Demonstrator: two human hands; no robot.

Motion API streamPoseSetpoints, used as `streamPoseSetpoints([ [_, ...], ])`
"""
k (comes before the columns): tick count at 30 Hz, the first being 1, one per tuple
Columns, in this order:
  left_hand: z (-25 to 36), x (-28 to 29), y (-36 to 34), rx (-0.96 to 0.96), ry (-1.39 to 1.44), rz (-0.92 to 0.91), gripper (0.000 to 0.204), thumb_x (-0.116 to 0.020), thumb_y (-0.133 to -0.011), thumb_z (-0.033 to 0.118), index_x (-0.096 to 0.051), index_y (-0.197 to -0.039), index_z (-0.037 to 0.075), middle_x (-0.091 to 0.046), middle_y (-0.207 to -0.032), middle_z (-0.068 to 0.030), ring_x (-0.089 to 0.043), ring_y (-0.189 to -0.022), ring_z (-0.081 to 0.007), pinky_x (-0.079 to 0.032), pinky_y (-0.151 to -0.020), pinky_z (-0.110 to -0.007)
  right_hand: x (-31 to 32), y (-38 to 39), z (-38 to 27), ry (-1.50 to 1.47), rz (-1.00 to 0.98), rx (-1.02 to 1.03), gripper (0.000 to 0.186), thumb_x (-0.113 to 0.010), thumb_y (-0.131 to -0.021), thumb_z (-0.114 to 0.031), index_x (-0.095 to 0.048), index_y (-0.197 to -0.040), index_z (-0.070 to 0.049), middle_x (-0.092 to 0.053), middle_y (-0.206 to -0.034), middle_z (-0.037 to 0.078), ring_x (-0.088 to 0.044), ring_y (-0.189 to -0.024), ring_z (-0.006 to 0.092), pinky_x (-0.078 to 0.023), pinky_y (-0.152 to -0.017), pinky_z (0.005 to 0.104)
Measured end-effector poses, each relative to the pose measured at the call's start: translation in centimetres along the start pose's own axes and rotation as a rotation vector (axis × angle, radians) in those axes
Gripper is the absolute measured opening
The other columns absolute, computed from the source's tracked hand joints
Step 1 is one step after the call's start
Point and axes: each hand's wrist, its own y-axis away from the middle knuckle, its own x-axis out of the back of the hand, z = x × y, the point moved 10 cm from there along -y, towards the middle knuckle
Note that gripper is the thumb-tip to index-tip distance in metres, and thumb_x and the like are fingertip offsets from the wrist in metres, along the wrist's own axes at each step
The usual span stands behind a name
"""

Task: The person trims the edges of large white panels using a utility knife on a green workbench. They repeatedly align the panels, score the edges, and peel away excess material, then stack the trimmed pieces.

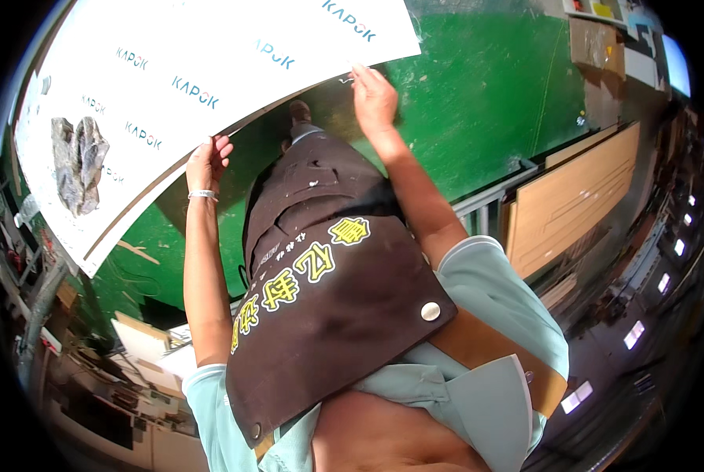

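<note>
A large white panel [234,47] with blue printing across its face fills the upper left. My left hand [208,167], a pale band at its wrist, is at the panel's near edge with fingers curled against it. Farther right along that same edge, my right hand [375,101] pinches the rim between thumb and fingers. A thin light strand shows beside those fingertips. On the panel's left part lies a pair of grey, soiled work gloves [80,165]. The undersides of both grips are partly hidden.
Below is a green floor [478,102], with my shoe [300,112] under the panel edge. Wooden boards [576,197] lean by a metal frame [485,200] at right. Cardboard boxes [596,47] stand at the upper right. A dark apron [336,291] covers my front.
</note>
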Motion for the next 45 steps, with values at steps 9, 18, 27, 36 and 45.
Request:
streamPoseSetpoints([
  [9,4.7,8.4,-5.9,0.059,0.469,0.386,0.042,-0.066,-0.089,0.051,-0.065,-0.105,0.012,-0.07,-0.096,-0.0007,-0.067,-0.089,-0.0156,-0.052,-0.064,-0.027,-1.5,-28.2,0.6,0.21,0.209,0.111,0.022,-0.066,-0.088,-0.015,-0.074,-0.106,-0.026,-0.061,-0.091,0.003,-0.062,-0.074,0.0236,-0.05,-0.062,0.0357],
  [18,51.6,-8.1,-38.5,-0.03,0.878,0.821,0.038,-0.065,-0.089,0.05,-0.064,-0.1,0.014,-0.068,-0.092,0.0016,-0.065,-0.084,-0.0148,-0.051,-0.062,-0.027,-37.2,-104.7,-21.0,-0.121,-0.158,0.5,0.022,-0.062,-0.09,-0.007,-0.074,-0.106,-0.016,-0.064,-0.086,0.006,-0.063,-0.081,0.0207,-0.05,-0.071,0.0323],
  [27,111.1,-42.9,-76.0,0.26,0.935,1.661,0.054,-0.063,-0.092,0.045,-0.059,-0.125,0.002,-0.07,-0.104,-0.008,-0.055,-0.063,-0.0145,-0.042,-0.05,-0.028,-78.3,-210.9,-48.0,-0.128,-0.125,0.812,0.022,-0.067,-0.082,-0.01,-0.075,-0.098,-0.022,-0.064,-0.085,0.003,-0.058,-0.08,0.0262,-0.048,-0.072,0.037],
  [36,176.1,-85.7,-118.6,0.579,0.921,1.831,0.073,-0.069,-0.086,0.045,-0.048,-0.137,-0.003,-0.051,-0.135,-0.0237,-0.062,-0.109,-0.0373,-0.057,-0.084,-0.043,-110.2,-277.4,-68.9,-0.361,-0.504,1.055,0.022,-0.065,-0.081,-0.007,-0.075,-0.095,-0.02,-0.061,-0.081,0.002,-0.057,-0.079,0.0251,-0.048,-0.069,0.0367],
  [45,191.0,-103.0,-134.5,0.614,0.794,1.907,0.062,-0.068,-0.086,0.047,-0.06,-0.109,-0.009,-0.064,-0.112,-0.0208,-0.062,-0.098,-0.0283,-0.052,-0.085,-0.043,-128.1,-309.6,-79.8,-0.346,-0.376,1.199,0.02,-0.065,-0.084,-0.015,-0.076,-0.098,-0.025,-0.066,-0.085,0.002,-0.057,-0.078,0.0272,-0.047,-0.07,0.0396],
])
